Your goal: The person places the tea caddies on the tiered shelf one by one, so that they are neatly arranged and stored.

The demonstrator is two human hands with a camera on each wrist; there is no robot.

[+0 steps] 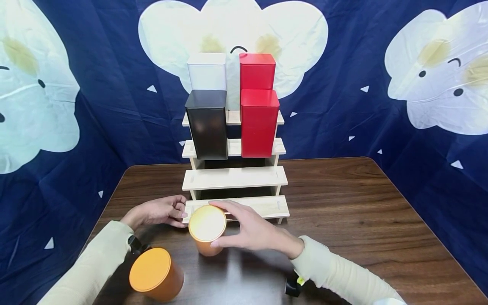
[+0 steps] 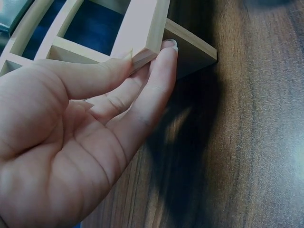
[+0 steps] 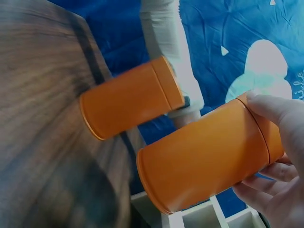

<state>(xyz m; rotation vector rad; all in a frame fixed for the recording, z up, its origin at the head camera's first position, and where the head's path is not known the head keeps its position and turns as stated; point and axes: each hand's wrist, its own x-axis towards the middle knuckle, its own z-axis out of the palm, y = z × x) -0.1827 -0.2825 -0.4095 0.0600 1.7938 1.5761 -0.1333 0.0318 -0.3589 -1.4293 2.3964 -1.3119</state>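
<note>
My right hand grips an orange round canister around its lid, just in front of the lowest step of a pale wooden tiered shelf. In the right wrist view that canister hangs clear of the table, its base toward the shelf's side. The left hand pinches the left end of the lowest step; in the left wrist view, thumb and fingers hold the board's corner. A second orange canister stands on the table near the left forearm.
Higher on the shelf stand a black canister, a red canister, a white canister and another red canister. The brown wooden table extends on both sides. Dark blue cloth with cloud figures hangs behind.
</note>
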